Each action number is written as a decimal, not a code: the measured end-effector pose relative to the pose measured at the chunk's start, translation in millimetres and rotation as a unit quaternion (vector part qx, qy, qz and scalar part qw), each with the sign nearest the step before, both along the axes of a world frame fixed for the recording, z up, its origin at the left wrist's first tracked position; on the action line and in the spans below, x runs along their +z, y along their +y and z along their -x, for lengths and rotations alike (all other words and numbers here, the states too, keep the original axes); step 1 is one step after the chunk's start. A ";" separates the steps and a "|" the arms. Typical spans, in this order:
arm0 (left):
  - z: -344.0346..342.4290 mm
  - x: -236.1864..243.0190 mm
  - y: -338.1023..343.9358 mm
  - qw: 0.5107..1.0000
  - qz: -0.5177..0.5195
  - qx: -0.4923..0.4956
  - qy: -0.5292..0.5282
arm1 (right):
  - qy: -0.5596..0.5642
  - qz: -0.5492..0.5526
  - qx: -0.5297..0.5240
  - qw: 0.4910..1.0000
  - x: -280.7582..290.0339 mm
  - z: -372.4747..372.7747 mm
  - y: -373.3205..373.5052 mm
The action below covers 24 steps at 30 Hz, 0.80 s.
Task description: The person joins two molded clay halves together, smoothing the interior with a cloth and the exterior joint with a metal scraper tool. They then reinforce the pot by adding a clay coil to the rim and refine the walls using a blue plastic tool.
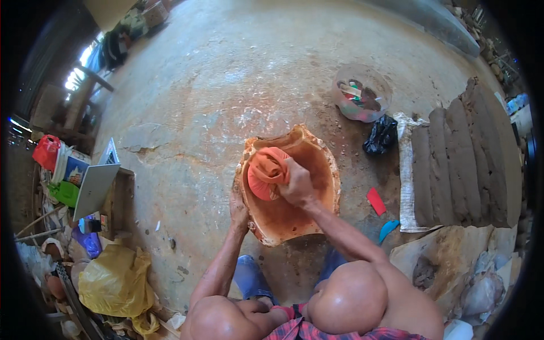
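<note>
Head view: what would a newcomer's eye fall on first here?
Probably the bright orange cloth bundle, gripped by the right hand inside a hollow, rough-rimmed form at centre. Next, the ridged grey-brown block on the right, then the crumpled yellow plastic bag at lower left.

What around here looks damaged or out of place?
The floor looks cracked left of the hollow orange-brown form, which has rough, uneven edges. A red piece and a blue piece lie loose beside the grey slabs, looking stray, though someone may simply have set them down there.
</note>
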<state>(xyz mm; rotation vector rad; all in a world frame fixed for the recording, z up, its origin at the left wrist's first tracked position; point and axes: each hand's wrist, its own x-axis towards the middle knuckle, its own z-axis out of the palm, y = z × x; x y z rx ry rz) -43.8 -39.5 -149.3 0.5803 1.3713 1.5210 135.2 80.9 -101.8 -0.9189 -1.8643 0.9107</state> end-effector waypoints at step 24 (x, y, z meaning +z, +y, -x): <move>56.0 22.3 -43.9 0.974 0.222 0.014 -0.037 | -0.237 0.141 0.004 0.961 11.7 105.6 196.8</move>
